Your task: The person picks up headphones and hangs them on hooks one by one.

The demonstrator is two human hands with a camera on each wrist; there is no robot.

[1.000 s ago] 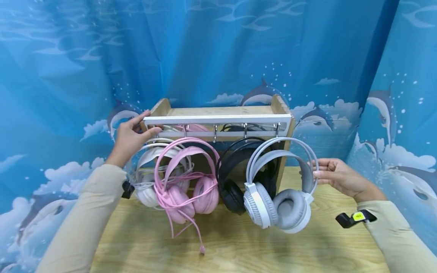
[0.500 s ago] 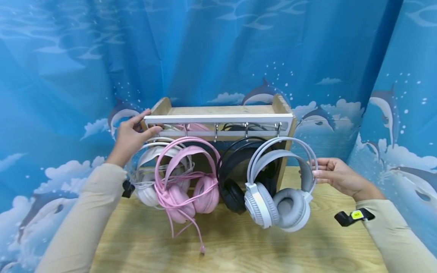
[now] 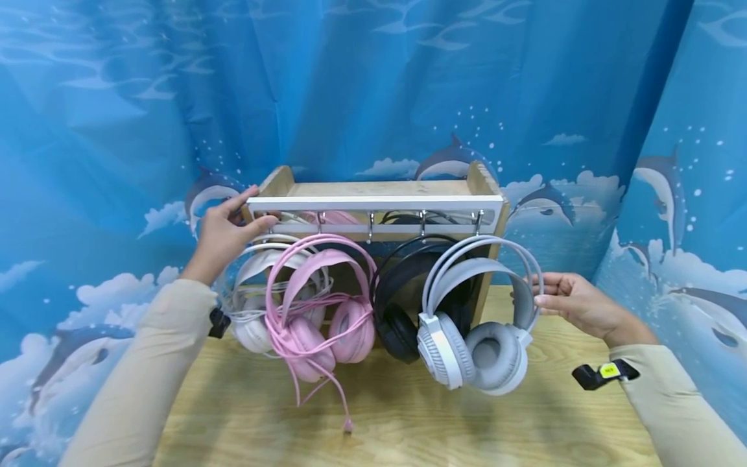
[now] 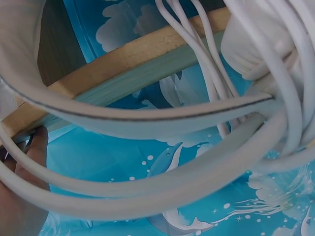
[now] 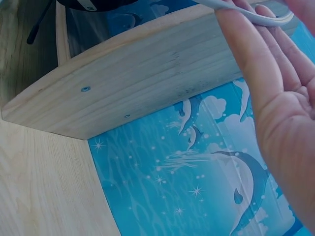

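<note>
My left hand [image 3: 224, 237] grips the upper left corner of a wooden rack [image 3: 379, 189], thumb on the front of its white hook rail [image 3: 373, 203]. With thumb and fingers, my right hand [image 3: 574, 305] pinches the right side of the headband of light grey headphones [image 3: 443, 353]. The top of that headband is right at the rightmost hook [image 3: 479, 224]. Further left along the rail hang black headphones [image 3: 399, 331], pink headphones [image 3: 353, 327] and white headphones [image 3: 251, 331]. In the left wrist view, white headband wires [image 4: 147, 204] cross in front of the left fingers.
The rack stands on a light wood table [image 3: 420, 421]. A pink cable end [image 3: 347, 425] dangles low in front. Blue curtains with dolphins [image 3: 373, 84] close off the back and sides. The rack's right side panel [image 5: 147, 78] shows in the right wrist view.
The grey headphones' ear cups have shifted very slightly up and left. Both hands keep their grips in nearly the same places.
</note>
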